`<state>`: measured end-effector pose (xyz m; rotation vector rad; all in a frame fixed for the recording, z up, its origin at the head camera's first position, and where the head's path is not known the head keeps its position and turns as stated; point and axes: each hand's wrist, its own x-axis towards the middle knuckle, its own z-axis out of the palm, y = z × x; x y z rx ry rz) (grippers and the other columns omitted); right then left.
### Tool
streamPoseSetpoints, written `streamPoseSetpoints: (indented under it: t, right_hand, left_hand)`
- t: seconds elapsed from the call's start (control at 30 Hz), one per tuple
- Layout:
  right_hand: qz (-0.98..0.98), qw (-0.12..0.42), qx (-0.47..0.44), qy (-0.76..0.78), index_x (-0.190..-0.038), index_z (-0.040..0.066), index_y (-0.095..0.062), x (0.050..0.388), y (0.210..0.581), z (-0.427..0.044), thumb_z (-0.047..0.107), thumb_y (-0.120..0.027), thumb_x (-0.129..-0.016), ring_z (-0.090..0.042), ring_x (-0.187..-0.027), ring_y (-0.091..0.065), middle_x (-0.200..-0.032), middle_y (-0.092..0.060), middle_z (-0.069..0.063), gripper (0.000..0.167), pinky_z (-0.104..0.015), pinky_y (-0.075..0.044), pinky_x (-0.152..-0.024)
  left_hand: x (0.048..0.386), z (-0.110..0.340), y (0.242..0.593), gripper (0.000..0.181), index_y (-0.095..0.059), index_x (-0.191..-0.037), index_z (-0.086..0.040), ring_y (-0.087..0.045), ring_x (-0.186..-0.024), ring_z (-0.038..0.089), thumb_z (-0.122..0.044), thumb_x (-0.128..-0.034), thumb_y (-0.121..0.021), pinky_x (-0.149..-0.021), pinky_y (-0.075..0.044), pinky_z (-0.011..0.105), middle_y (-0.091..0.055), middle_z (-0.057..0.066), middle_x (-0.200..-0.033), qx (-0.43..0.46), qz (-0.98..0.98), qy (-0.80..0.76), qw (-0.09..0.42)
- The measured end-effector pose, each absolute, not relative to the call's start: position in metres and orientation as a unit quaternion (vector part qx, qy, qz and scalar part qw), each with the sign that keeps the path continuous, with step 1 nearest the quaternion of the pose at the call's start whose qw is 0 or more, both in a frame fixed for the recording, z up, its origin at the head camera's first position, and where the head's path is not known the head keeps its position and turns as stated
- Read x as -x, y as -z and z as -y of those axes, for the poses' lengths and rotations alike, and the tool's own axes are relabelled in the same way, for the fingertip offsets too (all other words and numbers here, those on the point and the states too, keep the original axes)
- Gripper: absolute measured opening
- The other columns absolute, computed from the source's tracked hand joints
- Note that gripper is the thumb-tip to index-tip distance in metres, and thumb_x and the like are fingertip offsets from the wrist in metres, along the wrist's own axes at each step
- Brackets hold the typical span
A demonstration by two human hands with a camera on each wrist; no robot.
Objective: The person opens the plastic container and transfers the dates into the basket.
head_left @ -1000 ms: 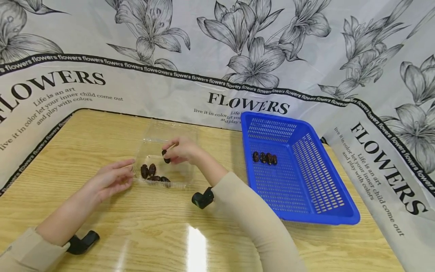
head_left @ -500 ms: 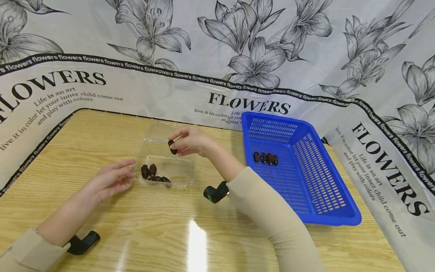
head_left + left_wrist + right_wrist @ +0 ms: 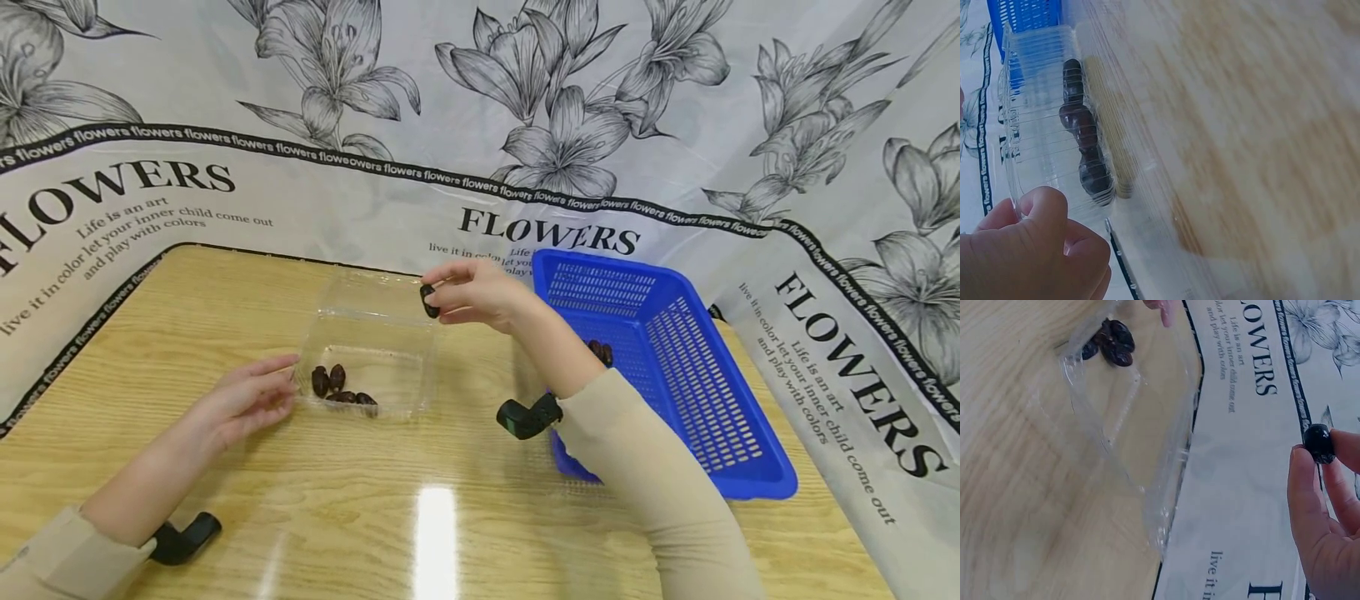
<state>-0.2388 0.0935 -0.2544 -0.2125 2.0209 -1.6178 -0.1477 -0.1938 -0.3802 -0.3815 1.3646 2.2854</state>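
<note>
A clear plastic box (image 3: 390,379) with its lid raised stands on the table, several dark dates (image 3: 337,379) at its left and front. The left hand (image 3: 251,400) pinches the box's left edge between thumb and fingers; in the left wrist view that hand (image 3: 1041,250) grips the clear wall (image 3: 1041,125). Past the box's right rear corner, the right hand (image 3: 480,296) holds one date (image 3: 430,302) in its fingertips, raised above the table. From the right wrist, the same date (image 3: 1319,444) shows pinched by the right hand (image 3: 1329,512).
A blue perforated basket (image 3: 675,487) stands at the right, with dates (image 3: 606,353) inside, partly hidden by the right forearm. Behind the table (image 3: 337,517) hangs a white floral cloth (image 3: 337,192). Black wrist mounts (image 3: 528,417) sit at both sleeves.
The right hand has moved right and up with the date, from inside the box to beyond its right side. Its forearm now covers some dates in the basket. The left hand has stayed at the box.
</note>
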Motion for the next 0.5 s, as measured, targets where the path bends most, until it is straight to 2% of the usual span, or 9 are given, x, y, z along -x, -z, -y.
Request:
streamPoseSetpoints:
  t: [0.03,0.07,0.17,0.33,0.5]
  right_hand:
    - [-0.747,0.263,0.077,0.605,-0.123,-0.008,-0.051,0.239,0.253,-0.097,-0.008,-0.058,-0.085,-0.015,-0.071,-0.062,-0.086,-0.062,-0.005,0.039,-0.032,-0.055,-0.074]
    - [-0.746,0.258,0.075,0.609,-0.123,-0.009,-0.05,0.239,0.252,-0.101,-0.008,-0.058,-0.085,-0.014,-0.071,-0.062,-0.086,-0.062,-0.005,0.039,-0.03,-0.055,-0.071]
    - [-0.746,0.242,0.07,0.616,-0.125,-0.009,-0.049,0.239,0.25,-0.114,-0.008,-0.058,-0.085,-0.013,-0.073,-0.062,-0.088,-0.061,-0.004,0.042,-0.029,-0.055,-0.071]
    - [-0.749,0.221,0.06,0.622,-0.126,-0.008,-0.049,0.237,0.246,-0.136,-0.006,-0.058,-0.086,-0.013,-0.074,-0.061,-0.097,-0.059,-0.003,0.042,-0.031,-0.054,-0.076]
    - [-0.751,0.211,0.057,0.622,-0.126,-0.007,-0.048,0.237,0.245,-0.159,-0.005,-0.057,-0.087,-0.012,-0.073,-0.059,-0.107,-0.055,-0.004,0.04,-0.03,-0.054,-0.078]
  left_hand:
    - [0.148,0.194,0.38,0.025,-0.066,-0.094,-0.021,-0.051,-0.081,0.012,0.002,-0.0874,-0.059,-0.075,-0.05,0.02,-0.042,0.004,-0.102,0.14,-0.494,-0.828,0.224]
    - [0.147,0.194,0.381,0.026,-0.065,-0.1,-0.019,-0.051,-0.081,0.012,0.002,-0.0874,-0.059,-0.075,-0.05,0.02,-0.042,0.004,-0.102,0.14,-0.495,-0.828,0.224]
    - [0.147,0.194,0.381,0.027,-0.065,-0.102,-0.019,-0.051,-0.081,0.012,0.003,-0.0868,-0.059,-0.075,-0.049,0.02,-0.043,0.004,-0.103,0.142,-0.492,-0.829,0.224]
    - [0.146,0.194,0.382,0.028,-0.068,-0.089,-0.022,-0.051,-0.081,0.012,0.004,-0.0866,-0.059,-0.075,-0.049,0.02,-0.039,0.004,-0.106,0.14,-0.489,-0.831,0.224]
    - [0.146,0.193,0.382,0.029,-0.068,-0.088,-0.023,-0.051,-0.081,0.012,0.005,-0.0846,-0.061,-0.075,-0.05,0.02,-0.04,0.004,-0.105,0.138,-0.489,-0.832,0.222]
